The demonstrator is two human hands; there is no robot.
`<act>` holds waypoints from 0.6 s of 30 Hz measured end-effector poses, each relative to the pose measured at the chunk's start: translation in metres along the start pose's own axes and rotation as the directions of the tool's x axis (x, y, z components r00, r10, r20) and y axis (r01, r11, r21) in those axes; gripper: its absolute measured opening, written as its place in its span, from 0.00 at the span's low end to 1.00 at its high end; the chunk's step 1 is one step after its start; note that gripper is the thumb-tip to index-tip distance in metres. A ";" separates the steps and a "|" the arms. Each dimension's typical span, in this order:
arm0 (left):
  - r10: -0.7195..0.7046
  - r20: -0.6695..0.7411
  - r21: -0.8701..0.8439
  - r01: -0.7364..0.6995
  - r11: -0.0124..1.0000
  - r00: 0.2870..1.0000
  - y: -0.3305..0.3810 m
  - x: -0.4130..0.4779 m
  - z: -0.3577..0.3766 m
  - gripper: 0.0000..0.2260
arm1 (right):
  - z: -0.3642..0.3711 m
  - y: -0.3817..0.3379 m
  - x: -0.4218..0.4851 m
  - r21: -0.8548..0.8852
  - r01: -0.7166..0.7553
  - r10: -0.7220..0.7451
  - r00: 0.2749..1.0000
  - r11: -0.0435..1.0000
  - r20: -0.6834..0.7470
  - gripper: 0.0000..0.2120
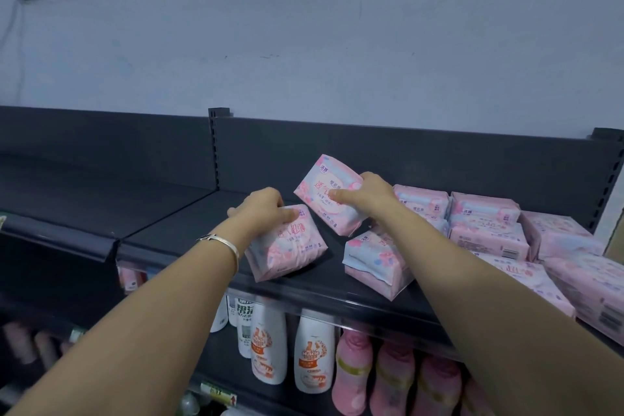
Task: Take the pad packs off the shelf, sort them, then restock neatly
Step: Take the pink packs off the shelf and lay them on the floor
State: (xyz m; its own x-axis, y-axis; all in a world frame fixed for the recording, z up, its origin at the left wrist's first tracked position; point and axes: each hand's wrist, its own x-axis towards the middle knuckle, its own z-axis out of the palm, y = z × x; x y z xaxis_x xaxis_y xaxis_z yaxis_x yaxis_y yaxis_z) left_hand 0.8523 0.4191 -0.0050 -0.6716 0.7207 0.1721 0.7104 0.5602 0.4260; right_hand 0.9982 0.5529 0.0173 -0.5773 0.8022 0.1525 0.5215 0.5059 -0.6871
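My left hand (266, 209), silver bangle (223, 243) at the wrist, curls over the top of a pink pad pack (287, 246) lying askew on the dark shelf (162, 230). Just right of it my right hand (366, 196) grips a second pack (320, 192) — held tilted, thumb across its face. Under that forearm a third pack (371, 260) sits near the front edge. Further right, more packs (486, 226) lie stacked — bottles (270, 348) stand on the level below.
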 end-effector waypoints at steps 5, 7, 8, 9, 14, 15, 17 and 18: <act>0.015 0.199 -0.011 -0.013 1.000 0.980 0.010 -0.006 0.000 0.15 | 0.005 0.006 0.002 -0.023 0.001 -0.002 1.000 1.000 -0.031 0.29; -0.033 0.259 -0.020 0.040 0.999 0.965 0.013 -0.012 0.001 0.26 | 0.008 0.010 0.002 -0.007 -0.007 0.007 0.999 1.000 -0.038 0.29; -0.040 0.263 -0.033 0.050 0.998 0.964 0.013 -0.015 0.003 0.29 | 0.009 0.011 0.002 0.009 -0.010 0.010 0.999 1.000 -0.039 0.29; -0.037 0.249 -0.058 0.053 0.997 0.968 0.012 -0.017 0.005 0.31 | 0.011 0.012 0.002 0.029 -0.011 0.012 0.999 1.000 -0.039 0.29; -0.055 0.038 -0.202 0.061 0.977 0.998 -0.010 -0.032 0.001 0.37 | 0.017 0.002 -0.014 0.030 -0.004 0.007 0.996 1.000 -0.088 0.29; -0.069 -0.032 -0.189 0.062 0.980 0.997 -0.017 -0.037 -0.004 0.38 | 0.019 -0.004 -0.020 0.020 0.000 0.003 0.993 1.000 -0.119 0.30; -0.095 -0.158 -0.189 0.065 0.980 0.983 -0.033 -0.048 -0.016 0.38 | 0.024 -0.018 -0.033 0.023 0.016 -0.011 0.984 1.000 -0.178 0.31; -0.106 -0.198 -0.207 0.064 0.976 0.974 -0.040 -0.055 -0.024 0.37 | 0.027 -0.025 -0.040 0.038 0.030 -0.022 0.980 0.999 -0.197 0.31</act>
State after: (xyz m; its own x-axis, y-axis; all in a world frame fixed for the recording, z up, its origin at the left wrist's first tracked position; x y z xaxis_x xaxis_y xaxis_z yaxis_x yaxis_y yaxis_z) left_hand 0.8552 0.3474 -0.0104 -0.7715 0.5618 0.2986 0.6068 0.5087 0.6107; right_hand 0.9914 0.4998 0.0088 -0.4530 0.8379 0.3045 0.4801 0.5171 -0.7086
